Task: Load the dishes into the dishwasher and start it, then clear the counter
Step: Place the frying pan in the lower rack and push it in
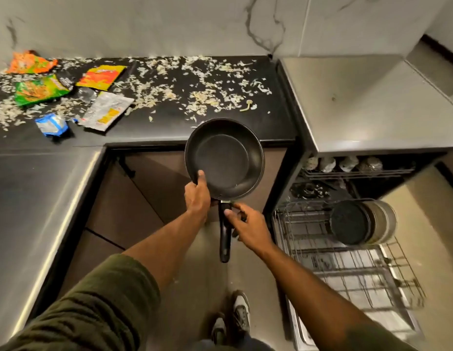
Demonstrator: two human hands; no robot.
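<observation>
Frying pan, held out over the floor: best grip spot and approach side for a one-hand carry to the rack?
Take the frying pan by its black handle, coming from the right, where the right hand already touches it. The handle is long, straight, points back at the person and is bare below the fingers. The left hand only pinches the rim, likely a weaker hold.

Dark olive-green ribbed sleeves (98,300) pushed up above the forearms, lower left and lower right of frame; grey-and-white sneakers (240,312) at bottom centre; bare hands.
</observation>
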